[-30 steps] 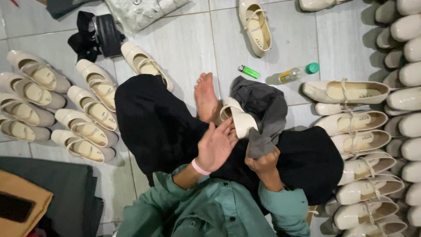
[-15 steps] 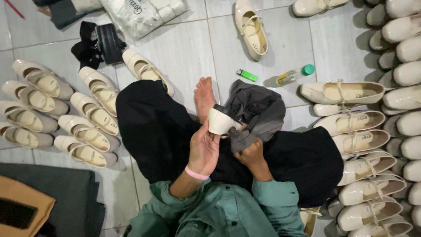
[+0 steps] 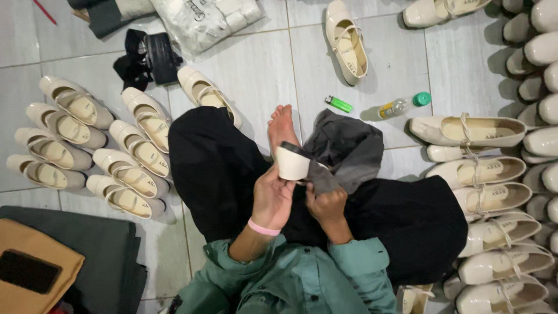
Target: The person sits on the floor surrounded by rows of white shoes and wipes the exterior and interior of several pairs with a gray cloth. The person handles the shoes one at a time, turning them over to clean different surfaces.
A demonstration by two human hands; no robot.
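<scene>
A: Head view, looking down at the lap. What is the left hand (image 3: pixel 272 197) doing?

B: It is gripping a cream shoe (image 3: pixel 292 161) near the centre of the frame, fingers (image 3: pixel 268 177) curling around its side, heel end pointing toward the camera.

A: And the right hand (image 3: pixel 326 204)?

B: It is clenching a grey cloth (image 3: pixel 343 148), fingers closed tight on a bunched fold and pressing it against the shoe's right side. The rest of the cloth is draping over the black-clad knee toward the upper right.

A: What is lying around them?

B: A bare foot (image 3: pixel 282 125) is resting just above the shoe. A green lighter (image 3: pixel 338 104) and a small bottle (image 3: pixel 401 106) are lying on the tile floor (image 3: pixel 261 64), with rows of cream shoes (image 3: pixel 87 145) at the left.
</scene>
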